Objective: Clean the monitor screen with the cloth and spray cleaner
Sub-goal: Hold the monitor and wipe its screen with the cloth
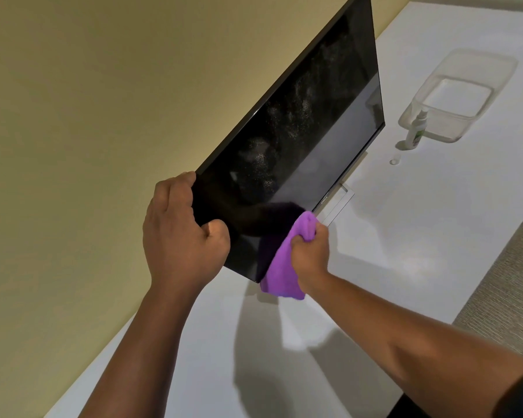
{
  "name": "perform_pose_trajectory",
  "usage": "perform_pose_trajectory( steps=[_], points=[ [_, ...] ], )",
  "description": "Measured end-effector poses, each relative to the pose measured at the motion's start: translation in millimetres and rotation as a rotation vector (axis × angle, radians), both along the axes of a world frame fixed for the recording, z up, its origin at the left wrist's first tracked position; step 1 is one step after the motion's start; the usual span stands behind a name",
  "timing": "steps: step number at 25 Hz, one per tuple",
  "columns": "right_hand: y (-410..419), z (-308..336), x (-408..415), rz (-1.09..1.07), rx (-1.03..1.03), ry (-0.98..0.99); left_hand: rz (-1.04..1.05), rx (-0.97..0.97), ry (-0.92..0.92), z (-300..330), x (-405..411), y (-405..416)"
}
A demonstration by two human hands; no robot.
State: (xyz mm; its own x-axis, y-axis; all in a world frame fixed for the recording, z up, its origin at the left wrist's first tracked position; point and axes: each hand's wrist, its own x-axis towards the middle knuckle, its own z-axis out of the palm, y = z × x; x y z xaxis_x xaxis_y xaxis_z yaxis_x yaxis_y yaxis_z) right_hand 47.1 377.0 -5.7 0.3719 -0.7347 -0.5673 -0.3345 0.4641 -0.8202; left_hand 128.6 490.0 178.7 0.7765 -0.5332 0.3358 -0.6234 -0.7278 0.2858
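Right hand (310,254) clenched on purple microfibre cloth (281,267); left hand (181,233) grips black flat monitor (299,140) edge. Wipe w/ light, overlapping strokes thru spray mist.

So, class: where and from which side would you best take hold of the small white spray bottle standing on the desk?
Grip the small white spray bottle around its round body, below the nozzle, coming from the open desk side. It stands upright, and the clear plastic tub sits close behind it, so that side looks cramped.

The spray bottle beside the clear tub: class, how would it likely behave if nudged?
The spray bottle stands upright, tall and narrow, so it would probably tip easily. Its rounded body suggests it might then roll across the smooth white desk. It looks small, likely light.
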Motion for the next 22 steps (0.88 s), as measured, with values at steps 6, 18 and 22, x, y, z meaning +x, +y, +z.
perform_pose_trajectory(
  steps=[6,18,22],
  points=[
    [20.3,24.1,15.2,0.111,-0.288,-0.26,0.009,0.001,0.005,-1.2,0.6,-0.4],
    [19.8,34.1,18.7,0.035,-0.294,-0.239,-0.044,0.06,-0.045,-2.4,-0.9,0.7],
    [22.2,13.1,5.3,0.015,-0.126,-0.12,-0.068,0.175,-0.057,-0.8,-2.5,1.1]
  ],
)
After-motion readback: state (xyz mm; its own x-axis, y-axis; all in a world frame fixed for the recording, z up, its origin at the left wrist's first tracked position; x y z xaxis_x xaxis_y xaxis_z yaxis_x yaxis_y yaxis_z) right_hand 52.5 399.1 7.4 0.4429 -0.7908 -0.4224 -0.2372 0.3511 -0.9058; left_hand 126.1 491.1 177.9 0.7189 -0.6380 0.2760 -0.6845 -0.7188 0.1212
